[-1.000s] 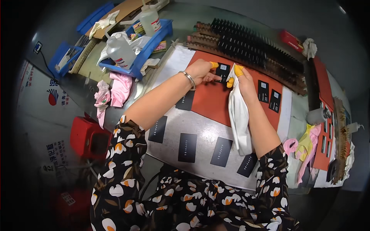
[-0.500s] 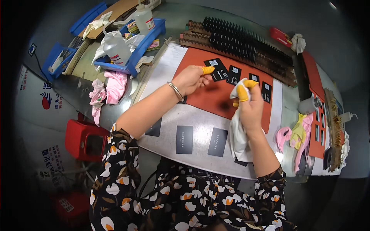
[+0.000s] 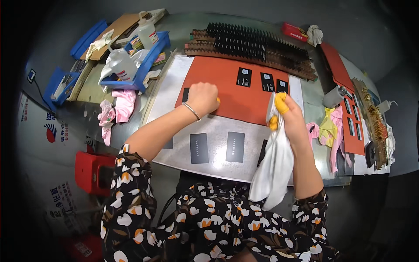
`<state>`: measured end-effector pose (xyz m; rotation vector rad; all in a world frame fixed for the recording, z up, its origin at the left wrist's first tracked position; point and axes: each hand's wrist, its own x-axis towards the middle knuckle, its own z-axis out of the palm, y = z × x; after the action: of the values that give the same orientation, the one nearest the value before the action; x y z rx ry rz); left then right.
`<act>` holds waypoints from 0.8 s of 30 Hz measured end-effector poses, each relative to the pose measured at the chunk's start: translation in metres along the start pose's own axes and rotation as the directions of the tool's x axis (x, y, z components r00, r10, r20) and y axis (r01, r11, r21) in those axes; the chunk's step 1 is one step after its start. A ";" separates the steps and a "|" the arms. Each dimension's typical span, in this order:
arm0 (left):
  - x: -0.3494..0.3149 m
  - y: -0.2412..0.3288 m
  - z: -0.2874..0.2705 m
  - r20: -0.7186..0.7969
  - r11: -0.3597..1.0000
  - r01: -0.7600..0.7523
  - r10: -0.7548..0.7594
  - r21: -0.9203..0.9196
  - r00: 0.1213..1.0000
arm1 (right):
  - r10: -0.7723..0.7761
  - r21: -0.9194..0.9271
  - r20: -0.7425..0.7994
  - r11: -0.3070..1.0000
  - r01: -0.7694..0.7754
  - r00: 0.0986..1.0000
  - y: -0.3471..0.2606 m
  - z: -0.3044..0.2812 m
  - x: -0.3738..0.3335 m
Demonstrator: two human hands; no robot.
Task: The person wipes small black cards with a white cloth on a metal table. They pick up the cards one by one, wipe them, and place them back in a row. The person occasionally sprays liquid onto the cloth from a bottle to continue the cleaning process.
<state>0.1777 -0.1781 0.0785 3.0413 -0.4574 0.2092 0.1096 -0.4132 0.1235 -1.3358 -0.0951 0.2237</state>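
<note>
My left hand [image 3: 203, 99] is closed in a fist over the orange mat [image 3: 238, 102], a yellow finger cot just showing at its right side. What its fingers hold, if anything, is hidden beneath it. Beside it a black card [image 3: 186, 94] partly shows. My right hand [image 3: 288, 114], with yellow finger cots on, pinches a white cloth [image 3: 277, 161] that hangs down past the table's near edge. Three black cards with pale square codes lie at the mat's far right, one of them the leftmost card [image 3: 244, 77]. Nearer me, a dark grey card [image 3: 199, 148] and another grey card [image 3: 235, 147] rest on the metal tabletop.
Brown slotted racks [image 3: 244, 48] full of black cards stand along the mat's far side. At left, a blue basket [image 3: 144, 72] holds squeeze bottles, with pink cloths [image 3: 124, 105] beside it. On the right are a metal can [image 3: 334, 97], a yellow cloth [image 3: 328, 127] and a second orange mat [image 3: 353, 124].
The view has shifted. My left hand has come back toward me from the far cards and closed; the tilted card it touched is out of sight. My right hand's cloth now hangs lower.
</note>
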 end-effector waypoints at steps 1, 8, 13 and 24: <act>0.002 0.000 0.006 0.052 1.000 0.002 -0.002 -0.002 0.999 | -0.008 -0.012 -0.026 1.000 0.007 1.000 0.006 -0.013 0.017; 0.079 0.001 0.026 0.334 0.351 0.363 -0.143 -0.863 0.932 | -0.021 0.116 -0.057 0.993 0.028 0.998 0.050 -0.055 0.125; 0.111 0.003 0.038 0.541 -0.078 0.536 -0.090 -0.841 0.836 | -0.063 0.101 -0.101 0.992 0.074 0.993 0.074 -0.040 0.160; 0.121 0.005 0.047 0.462 0.254 0.473 -0.105 -0.843 0.880 | -0.074 -0.004 -0.142 0.997 0.075 0.987 0.043 -0.011 0.117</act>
<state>0.2970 -0.2215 0.0494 1.8342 0.0571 -0.4556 0.2209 -0.3894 0.0723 -1.3404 -0.0247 0.0649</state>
